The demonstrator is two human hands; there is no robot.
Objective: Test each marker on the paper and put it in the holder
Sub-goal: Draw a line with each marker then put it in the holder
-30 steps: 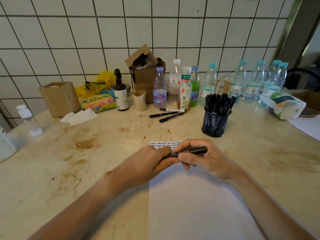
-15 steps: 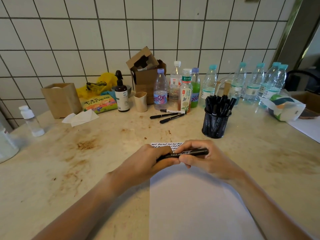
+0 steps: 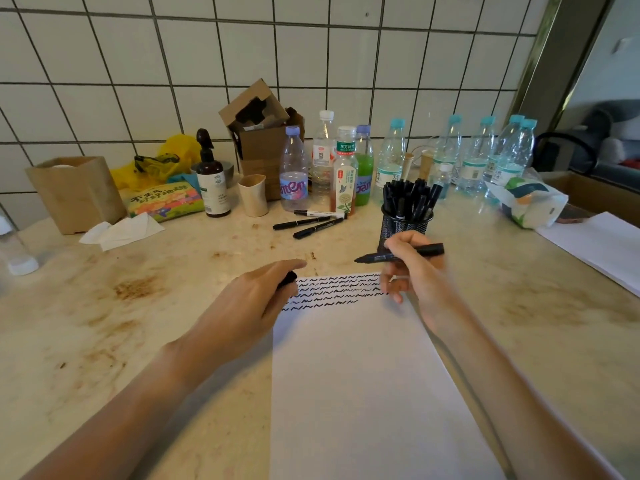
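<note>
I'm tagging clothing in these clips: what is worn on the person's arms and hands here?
Nothing shows. Both forearms are bare from the bottom edge of the picture up to the wrists, with no sleeve, watch or bracelet in view. The left hand and the right hand wear no gloves, and no rings can be made out.

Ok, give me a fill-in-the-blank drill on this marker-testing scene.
1. The right hand holds an uncapped black marker above the white sheet of paper, while its cap is in the ____ hand.
2. The black mesh holder stands ____ the right hand.
3. ____ markers lie loose by the bottles.

Missing: left; behind; three
</note>
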